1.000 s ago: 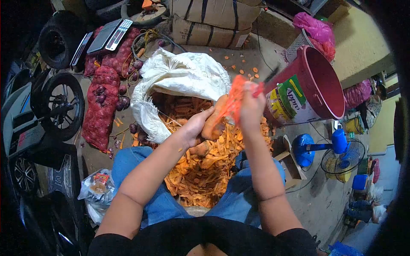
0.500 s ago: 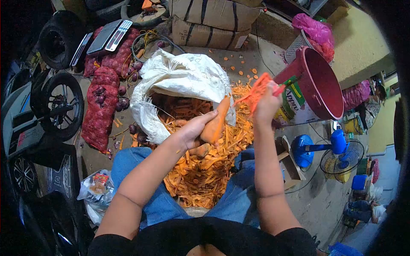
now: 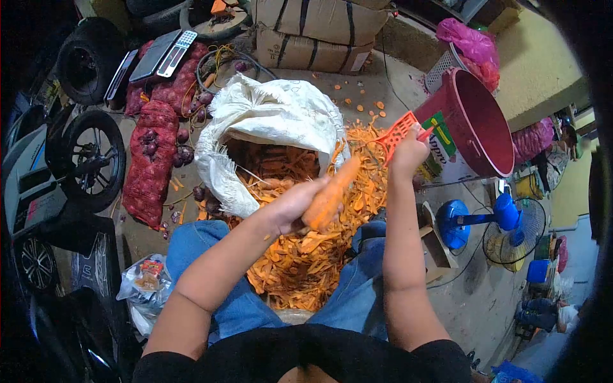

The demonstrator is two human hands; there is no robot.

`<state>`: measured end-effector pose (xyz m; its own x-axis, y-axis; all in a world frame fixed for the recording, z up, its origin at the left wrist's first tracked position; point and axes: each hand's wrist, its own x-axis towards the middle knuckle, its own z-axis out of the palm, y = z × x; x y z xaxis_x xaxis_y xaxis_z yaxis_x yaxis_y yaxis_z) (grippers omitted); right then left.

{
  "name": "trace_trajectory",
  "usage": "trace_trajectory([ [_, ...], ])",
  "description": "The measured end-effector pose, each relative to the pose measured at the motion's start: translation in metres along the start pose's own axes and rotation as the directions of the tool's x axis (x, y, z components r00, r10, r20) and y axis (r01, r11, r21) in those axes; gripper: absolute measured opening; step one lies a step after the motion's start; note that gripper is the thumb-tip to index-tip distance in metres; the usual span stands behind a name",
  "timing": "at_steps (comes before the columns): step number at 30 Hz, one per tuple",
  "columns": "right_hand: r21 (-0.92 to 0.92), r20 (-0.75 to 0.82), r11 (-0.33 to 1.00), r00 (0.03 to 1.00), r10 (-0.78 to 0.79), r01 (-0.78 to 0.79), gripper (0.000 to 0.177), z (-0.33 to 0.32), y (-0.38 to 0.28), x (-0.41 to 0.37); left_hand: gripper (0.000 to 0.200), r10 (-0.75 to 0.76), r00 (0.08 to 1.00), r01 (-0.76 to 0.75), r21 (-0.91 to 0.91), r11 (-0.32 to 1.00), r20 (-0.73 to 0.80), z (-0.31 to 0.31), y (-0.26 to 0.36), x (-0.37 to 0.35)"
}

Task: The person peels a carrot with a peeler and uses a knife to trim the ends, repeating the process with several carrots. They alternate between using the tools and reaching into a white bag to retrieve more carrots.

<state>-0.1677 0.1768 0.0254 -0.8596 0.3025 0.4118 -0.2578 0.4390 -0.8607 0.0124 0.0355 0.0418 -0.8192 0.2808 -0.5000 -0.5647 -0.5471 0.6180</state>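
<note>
An orange carrot (image 3: 331, 196) lies in my left hand (image 3: 299, 203), fingers wrapped round its lower side, its narrow end pointing up and right. My right hand (image 3: 409, 154) is closed on a red-orange peeler (image 3: 397, 135), which is held apart from the carrot, in front of the red bucket (image 3: 476, 121). Under both hands spreads a heap of orange peelings (image 3: 300, 262). Behind my left hand a white woven sack (image 3: 274, 108) lies open, with carrots and peelings inside its dark mouth.
Red net bags of onions (image 3: 152, 153) lie at the left, near a scale (image 3: 156, 56) and a motorcycle wheel (image 3: 94, 159). A blue fan (image 3: 507, 214) and an open cardboard box (image 3: 434, 249) stand at the right. Brown sacks (image 3: 313, 51) are stacked at the back.
The peeler is turned so its slotted face shows and sits slightly lower. My left hand has tilted the carrot further to the right, showing a different side.
</note>
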Motion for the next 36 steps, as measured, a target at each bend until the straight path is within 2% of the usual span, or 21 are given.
trace_trajectory([
  [3, 0.489, 0.202, 0.863, 0.979, 0.034, -0.131, 0.015, -0.002, -0.050, -0.035, 0.041, 0.059, 0.998, -0.062, -0.151, 0.987, -0.024, -0.013, 0.003, 0.010],
  [5, 0.412, 0.285, 0.911, 0.949, -0.133, 0.004, 0.016, 0.000, -0.067, -0.065, 0.040, 0.121, 0.992, -0.101, -0.305, 0.947, 0.046, -0.025, -0.002, 0.020],
  [6, 0.359, 0.381, 0.933, 0.917, -0.120, -0.027, 0.017, -0.001, -0.070, -0.082, 0.040, 0.122, 0.991, -0.103, -0.305, 0.947, 0.046, -0.021, -0.001, 0.020],
  [8, 0.301, 0.473, 0.952, 0.875, -0.100, -0.054, 0.019, -0.002, -0.069, -0.091, 0.038, 0.157, 0.977, -0.190, -0.258, 0.947, -0.143, -0.009, 0.001, 0.020],
  [10, 0.219, 0.490, 0.974, 0.856, -0.163, 0.059, 0.021, -0.002, -0.067, -0.088, 0.038, 0.165, 0.974, -0.202, -0.266, 0.943, -0.155, -0.010, 0.000, 0.019],
  [12, 0.233, 0.296, 0.962, 0.933, -0.207, 0.140, 0.022, 0.006, -0.058, -0.070, 0.039, 0.074, 0.995, -0.073, 0.016, 0.997, -0.065, -0.008, 0.006, 0.011],
  [13, 0.250, 0.167, 0.951, 0.959, -0.229, 0.184, 0.022, 0.010, -0.049, -0.053, 0.041, 0.052, 0.990, -0.037, 0.112, 0.993, -0.134, 0.004, 0.008, 0.002],
  [15, 0.049, 0.080, 0.989, 0.986, -0.146, 0.142, 0.022, 0.006, -0.017, -0.018, 0.043, 0.022, 0.999, -0.018, 0.078, 0.997, -0.049, 0.004, -0.003, 0.003],
  [16, 0.048, 0.081, 0.989, 0.987, -0.142, 0.138, 0.022, 0.002, -0.014, -0.012, 0.043, -0.002, 1.000, 0.003, 0.068, 0.998, -0.011, 0.001, -0.007, 0.005],
  [18, 0.207, 0.100, 0.950, 0.972, 0.215, -0.231, 0.021, -0.001, -0.015, -0.006, 0.042, -0.006, 0.997, 0.008, 0.024, 1.000, -0.071, 0.000, -0.001, 0.005],
  [19, 0.301, 0.154, 0.917, 0.962, 0.225, -0.263, 0.019, -0.002, -0.027, -0.012, 0.040, -0.010, 0.992, 0.007, -0.026, 1.000, -0.128, 0.000, 0.002, 0.005],
  [21, 0.466, 0.220, 0.883, 0.974, -0.053, -0.057, 0.019, 0.001, -0.054, -0.043, 0.039, 0.031, 0.993, -0.035, -0.036, 0.999, -0.111, -0.011, 0.002, 0.013],
  [23, 0.336, 0.460, 0.938, 0.885, -0.080, -0.089, 0.020, -0.006, -0.072, -0.076, 0.035, 0.078, 0.992, -0.082, -0.036, 0.996, -0.095, -0.018, -0.001, 0.021],
  [25, 0.233, 0.450, 0.956, 0.851, -0.271, 0.181, 0.022, -0.008, -0.075, -0.094, 0.035, 0.149, 0.984, -0.151, -0.020, 0.988, -0.100, -0.008, 0.002, 0.017],
  [28, 0.215, 0.384, 0.952, 0.877, -0.288, 0.219, 0.022, -0.006, -0.073, -0.082, 0.034, 0.283, 0.958, -0.278, 0.095, 0.956, -0.047, -0.012, -0.005, 0.025],
  [29, 0.192, 0.256, 0.948, 0.919, -0.299, 0.255, 0.023, -0.001, -0.069, -0.071, 0.033, 0.339, 0.940, -0.337, 0.189, 0.922, 0.023, -0.014, -0.008, 0.028],
  [30, 0.182, 0.204, 0.966, 0.954, -0.218, 0.182, 0.023, 0.001, -0.058, -0.053, 0.033, 0.339, 0.940, -0.337, 0.187, 0.923, 0.024, -0.008, -0.009, 0.023],
  [32, 0.137, 0.093, 0.986, 0.989, -0.111, 0.098, 0.022, 0.002, -0.021, -0.015, 0.033, 0.128, 0.991, -0.124, 0.101, 0.987, -0.032, 0.006, -0.009, 0.005],
  [33, 0.097, 0.035, 0.992, 0.996, -0.086, 0.083, 0.022, 0.000, -0.019, -0.007, 0.035, 0.169, 0.985, -0.170, 0.165, 0.971, 0.026, 0.004, -0.011, 0.008],
  [34, 0.095, 0.033, 0.992, 0.996, -0.082, 0.079, 0.022, -0.002, -0.017, -0.008, 0.035, 0.164, 0.986, -0.166, 0.167, 0.972, 0.026, 0.001, -0.011, 0.009],
  [36, 0.247, 0.145, 0.961, 0.985, 0.094, -0.128, 0.021, -0.006, -0.026, -0.010, 0.038, 0.085, 0.993, -0.085, 0.000, 0.996, -0.082, -0.002, -0.004, 0.010],
])
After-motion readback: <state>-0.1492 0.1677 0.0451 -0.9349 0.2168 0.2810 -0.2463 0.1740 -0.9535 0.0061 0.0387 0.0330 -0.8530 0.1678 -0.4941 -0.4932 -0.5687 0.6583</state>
